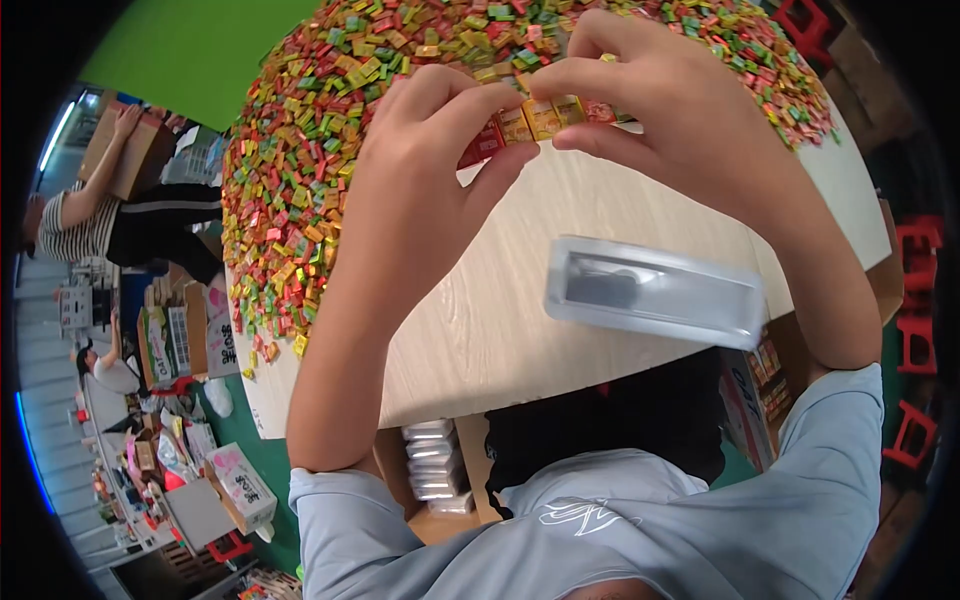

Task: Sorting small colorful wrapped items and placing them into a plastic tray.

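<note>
My left hand (pixel 425 150) and my right hand (pixel 665 110) are raised over a pale wooden table (pixel 520 310). Together they pinch a short row of small wrapped candies (pixel 530 122), red at the left end, orange and yellow toward the right. Thumbs press from below and fingers from above. A huge heap of small red, yellow, green and orange wrapped candies (pixel 310 140) covers the far half of the table behind the hands. A clear plastic tray (pixel 655 292), long and narrow, lies on the table below my right wrist.
Stacked clear trays (pixel 435 470) sit under the table edge near my lap. At left a person in a striped top (pixel 90 215) lifts a cardboard box (pixel 130 150). Boxes and packages (pixel 190 340) crowd the green floor at left. Red stools (pixel 915 340) stand at right.
</note>
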Demonstrator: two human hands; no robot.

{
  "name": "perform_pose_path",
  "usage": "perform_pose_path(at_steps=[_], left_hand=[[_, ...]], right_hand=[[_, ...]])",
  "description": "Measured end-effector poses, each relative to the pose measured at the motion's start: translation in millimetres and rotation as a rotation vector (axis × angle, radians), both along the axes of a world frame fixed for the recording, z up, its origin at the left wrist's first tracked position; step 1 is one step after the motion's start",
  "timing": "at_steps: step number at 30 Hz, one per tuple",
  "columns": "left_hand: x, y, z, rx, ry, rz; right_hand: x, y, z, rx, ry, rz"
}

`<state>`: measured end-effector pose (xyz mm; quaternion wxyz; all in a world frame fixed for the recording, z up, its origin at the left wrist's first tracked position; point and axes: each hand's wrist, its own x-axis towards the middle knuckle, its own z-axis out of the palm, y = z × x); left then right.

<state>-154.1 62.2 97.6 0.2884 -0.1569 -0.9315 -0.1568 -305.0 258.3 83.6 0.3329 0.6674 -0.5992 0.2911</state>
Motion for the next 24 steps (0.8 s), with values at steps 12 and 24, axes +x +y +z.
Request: perform_pose_path(at_steps=[12, 24], left_hand=[[46.4, 47.9, 36.4, 0.067, -0.146, -0.331], [44.0, 57.0, -8.4, -0.049, -0.047, -0.355]], right_hand=[[153.9, 91.7, 53.4, 0.265, -0.4, -0.501], [171.4, 105.8, -3.1, 0.118, -0.514, -0.627]])
